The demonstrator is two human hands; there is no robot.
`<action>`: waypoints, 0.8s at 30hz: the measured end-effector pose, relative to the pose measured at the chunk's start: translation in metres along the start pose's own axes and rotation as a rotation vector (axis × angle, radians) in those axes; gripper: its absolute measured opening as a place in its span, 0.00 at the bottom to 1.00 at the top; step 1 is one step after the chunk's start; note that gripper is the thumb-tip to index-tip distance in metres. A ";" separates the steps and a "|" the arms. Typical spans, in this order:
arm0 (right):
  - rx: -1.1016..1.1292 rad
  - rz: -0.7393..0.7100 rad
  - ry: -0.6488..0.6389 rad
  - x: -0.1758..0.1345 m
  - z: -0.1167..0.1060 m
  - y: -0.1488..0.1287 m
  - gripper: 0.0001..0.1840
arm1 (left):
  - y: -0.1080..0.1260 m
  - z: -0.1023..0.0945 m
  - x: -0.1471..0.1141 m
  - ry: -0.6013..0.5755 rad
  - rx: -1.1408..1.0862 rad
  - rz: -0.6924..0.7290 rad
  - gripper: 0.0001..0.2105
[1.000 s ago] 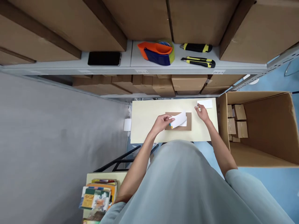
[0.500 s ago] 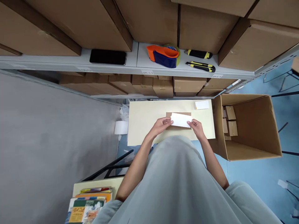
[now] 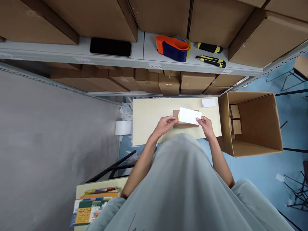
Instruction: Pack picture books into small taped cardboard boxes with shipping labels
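Observation:
A flat white box with a small yellow-orange mark at its left end is held a little tilted over a brown cardboard piece on the cream table. Thumb and fingers of my right hand pinch its lower right corner. My left hand has its fingers closed at the left end, by the coloured mark. Most of the brown cardboard is hidden under the white box. A second small white box lies at the table's far right corner.
A large open carton with several small brown boxes stands right of the table. Above the far edge, a shelf bears cartons, a black phone, an orange-blue tape dispenser and two cutters. Books lie lower left.
The white box has turned slightly and shifted right over the cardboard, showing the coloured mark at its left end. My left fingers have moved back to its edge. The whole view has shifted a little.

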State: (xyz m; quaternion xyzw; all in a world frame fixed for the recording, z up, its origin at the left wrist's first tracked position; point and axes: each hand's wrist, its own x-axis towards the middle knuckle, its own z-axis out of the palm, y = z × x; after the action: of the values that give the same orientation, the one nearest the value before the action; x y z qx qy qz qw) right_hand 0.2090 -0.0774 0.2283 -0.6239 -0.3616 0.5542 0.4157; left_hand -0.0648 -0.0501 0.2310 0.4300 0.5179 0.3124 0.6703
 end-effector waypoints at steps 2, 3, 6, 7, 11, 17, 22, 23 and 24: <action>-0.003 0.000 0.006 -0.002 0.003 -0.001 0.30 | 0.002 -0.003 -0.003 -0.024 0.018 0.007 0.24; -0.004 0.000 0.008 -0.002 0.004 -0.001 0.31 | 0.003 -0.004 -0.004 -0.035 0.024 0.011 0.23; -0.011 0.002 0.006 -0.005 0.006 -0.003 0.31 | 0.004 -0.006 -0.008 -0.052 0.024 0.020 0.23; -0.017 0.001 0.004 -0.006 0.007 -0.003 0.31 | 0.004 -0.006 -0.009 -0.054 0.024 0.021 0.23; -0.033 -0.002 0.001 -0.009 0.008 -0.006 0.30 | 0.002 -0.006 -0.011 -0.042 0.032 0.026 0.22; -0.048 -0.003 -0.002 -0.011 0.008 -0.010 0.31 | 0.002 -0.007 -0.013 -0.042 0.037 0.029 0.21; -0.005 0.004 -0.012 -0.014 0.006 -0.014 0.30 | 0.007 -0.005 -0.016 -0.038 0.068 0.045 0.20; -0.001 0.005 -0.015 -0.014 0.005 -0.015 0.30 | 0.008 -0.004 -0.016 -0.038 0.075 0.048 0.20; 0.001 0.005 -0.018 -0.015 0.005 -0.015 0.30 | 0.009 -0.004 -0.016 -0.040 0.081 0.051 0.20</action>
State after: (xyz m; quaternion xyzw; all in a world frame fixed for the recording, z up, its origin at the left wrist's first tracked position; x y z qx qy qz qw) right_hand 0.2028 -0.0844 0.2476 -0.6196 -0.3633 0.5610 0.4115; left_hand -0.0726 -0.0596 0.2455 0.4759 0.5055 0.2994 0.6545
